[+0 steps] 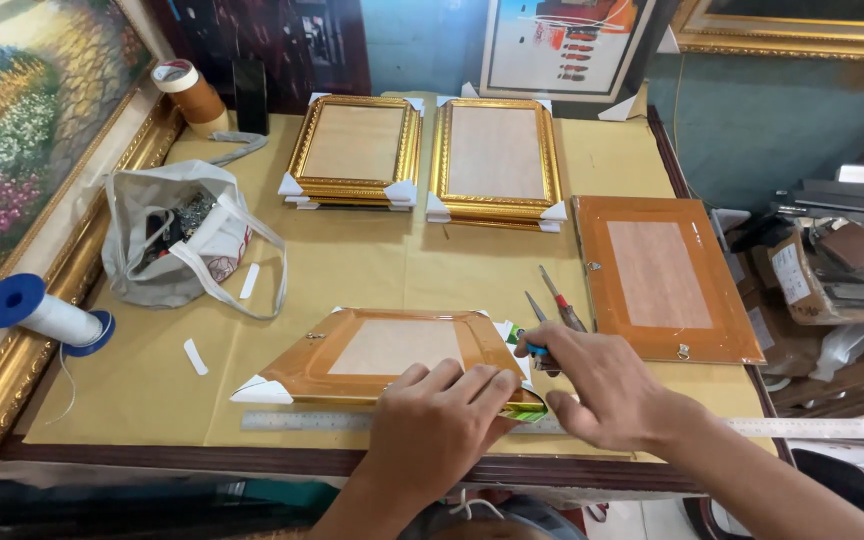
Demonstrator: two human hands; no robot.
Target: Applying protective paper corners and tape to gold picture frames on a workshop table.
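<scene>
Frame: face-down, near bench front edge, above ruler. Left hand flat, pressing lower corner. Right hand gripping small tool at right corner. Step judged: fitting corner; needs steady pressure.

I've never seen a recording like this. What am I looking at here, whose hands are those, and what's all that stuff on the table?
There is no machine here: a person wears a camera on the head, so this single picture looks down at their own two bare hands. The left hand presses flat on the near right corner of an orange-brown picture frame lying face down. The right hand grips a small blue-handled tool at that same corner; its tip is hidden. They work on a table covered in tan paper. A long metal ruler lies along the near edge. Farther back lie two gold frames, another orange-brown frame, a red-handled screwdriver, a white cloth bag and a blue spool of white string.
</scene>
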